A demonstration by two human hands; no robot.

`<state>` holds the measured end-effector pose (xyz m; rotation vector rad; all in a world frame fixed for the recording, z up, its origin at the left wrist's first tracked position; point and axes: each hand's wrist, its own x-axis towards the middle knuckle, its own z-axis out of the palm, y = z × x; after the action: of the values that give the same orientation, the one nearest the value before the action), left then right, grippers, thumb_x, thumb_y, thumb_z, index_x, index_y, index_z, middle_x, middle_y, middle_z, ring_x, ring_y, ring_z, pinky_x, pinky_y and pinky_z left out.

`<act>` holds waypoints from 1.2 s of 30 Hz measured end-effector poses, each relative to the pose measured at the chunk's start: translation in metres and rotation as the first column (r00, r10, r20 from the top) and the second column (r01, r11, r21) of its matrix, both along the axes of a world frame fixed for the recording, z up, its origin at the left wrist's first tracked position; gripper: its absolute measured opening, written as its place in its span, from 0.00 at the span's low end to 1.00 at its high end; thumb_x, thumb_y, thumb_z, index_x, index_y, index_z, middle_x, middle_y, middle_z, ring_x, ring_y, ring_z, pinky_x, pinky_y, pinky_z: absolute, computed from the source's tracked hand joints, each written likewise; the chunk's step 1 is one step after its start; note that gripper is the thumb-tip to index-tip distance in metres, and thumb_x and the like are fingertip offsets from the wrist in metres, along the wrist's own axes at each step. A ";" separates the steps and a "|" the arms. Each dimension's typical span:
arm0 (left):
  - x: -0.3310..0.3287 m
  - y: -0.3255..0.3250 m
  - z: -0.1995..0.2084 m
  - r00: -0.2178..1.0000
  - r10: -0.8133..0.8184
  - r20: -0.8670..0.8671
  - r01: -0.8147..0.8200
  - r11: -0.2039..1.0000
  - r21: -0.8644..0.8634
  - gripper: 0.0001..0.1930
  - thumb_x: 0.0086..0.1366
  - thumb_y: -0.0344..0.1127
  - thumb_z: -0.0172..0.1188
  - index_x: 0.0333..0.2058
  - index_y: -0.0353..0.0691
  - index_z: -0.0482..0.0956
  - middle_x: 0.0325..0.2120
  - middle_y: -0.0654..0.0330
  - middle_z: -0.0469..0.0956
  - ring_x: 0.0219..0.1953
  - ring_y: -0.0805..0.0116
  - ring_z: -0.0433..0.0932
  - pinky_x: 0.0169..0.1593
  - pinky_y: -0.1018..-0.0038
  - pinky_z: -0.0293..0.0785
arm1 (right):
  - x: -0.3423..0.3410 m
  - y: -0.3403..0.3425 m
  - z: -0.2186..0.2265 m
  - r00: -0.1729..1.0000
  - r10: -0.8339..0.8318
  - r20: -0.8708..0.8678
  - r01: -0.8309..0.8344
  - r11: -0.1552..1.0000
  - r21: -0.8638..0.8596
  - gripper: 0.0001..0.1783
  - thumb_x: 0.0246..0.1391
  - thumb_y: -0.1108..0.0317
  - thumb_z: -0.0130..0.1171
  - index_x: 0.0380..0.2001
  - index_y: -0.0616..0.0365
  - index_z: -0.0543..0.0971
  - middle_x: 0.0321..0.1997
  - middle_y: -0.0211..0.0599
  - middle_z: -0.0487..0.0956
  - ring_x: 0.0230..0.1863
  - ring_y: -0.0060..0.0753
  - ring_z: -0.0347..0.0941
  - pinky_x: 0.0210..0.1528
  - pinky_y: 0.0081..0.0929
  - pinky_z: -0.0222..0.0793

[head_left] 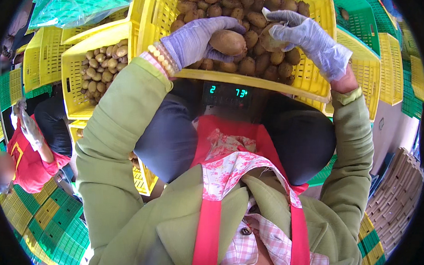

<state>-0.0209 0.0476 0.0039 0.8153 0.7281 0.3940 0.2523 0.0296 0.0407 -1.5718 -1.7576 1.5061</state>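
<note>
Brown kiwifruit [258,19] fill a yellow plastic crate [252,82] in front of me. My left hand [193,39], in a purple knit glove with a beaded bracelet at the wrist, is closed round a large kiwifruit [227,42] above the pile. My right hand [314,42] wears a thin, pale see-through glove over a purple one. Its thumb and fingers curve round another kiwifruit [273,38], lighter in colour, and the glove's loose tip sticks out past the index finger.
A scale display [227,91] with lit green digits sits below the crate, between my knees. Another yellow crate [76,103] of kiwifruit stands at left. A gloved person in red [31,157] is farther left. Green crates [356,20] and stacked cardboard [393,197] lie to the right.
</note>
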 end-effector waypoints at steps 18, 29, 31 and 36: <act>0.008 -0.008 0.002 0.987 -0.130 -0.090 0.135 0.989 0.055 0.22 0.70 0.43 0.51 0.60 0.44 0.67 0.52 0.55 0.74 0.49 0.59 0.79 0.41 0.65 0.83 | -0.025 -0.006 -0.005 0.998 -0.011 0.060 -0.007 0.952 0.307 0.34 0.48 0.55 0.70 0.59 0.53 0.74 0.45 0.31 0.79 0.42 0.22 0.72 0.50 0.20 0.68; 0.012 0.000 -0.001 0.996 -0.076 0.055 0.076 0.997 -0.003 0.23 0.70 0.48 0.51 0.59 0.43 0.70 0.51 0.52 0.77 0.45 0.63 0.81 0.38 0.71 0.81 | -0.027 -0.004 -0.016 0.969 -0.054 -0.242 0.130 0.942 0.310 0.28 0.54 0.66 0.65 0.58 0.58 0.74 0.42 0.32 0.81 0.43 0.19 0.75 0.50 0.17 0.71; 0.014 -0.005 0.005 0.999 -0.018 0.049 0.015 0.998 0.062 0.24 0.70 0.48 0.51 0.58 0.41 0.70 0.50 0.51 0.78 0.45 0.63 0.81 0.39 0.71 0.81 | -0.030 -0.004 -0.012 0.973 -0.047 -0.224 0.130 0.918 0.374 0.27 0.54 0.67 0.65 0.57 0.59 0.74 0.42 0.31 0.81 0.43 0.20 0.76 0.49 0.17 0.72; 0.004 0.011 -0.003 0.981 -0.011 0.192 0.035 0.992 -0.125 0.22 0.70 0.45 0.51 0.59 0.41 0.70 0.46 0.56 0.78 0.46 0.63 0.80 0.44 0.66 0.82 | -0.028 -0.005 0.031 0.918 -0.127 -0.376 0.174 0.980 0.095 0.32 0.57 0.59 0.63 0.62 0.60 0.67 0.51 0.40 0.77 0.49 0.29 0.74 0.52 0.29 0.71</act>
<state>-0.0170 0.0588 0.0006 0.6549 0.5588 0.3948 0.2246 0.0246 0.0714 -1.2332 -1.4538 1.4692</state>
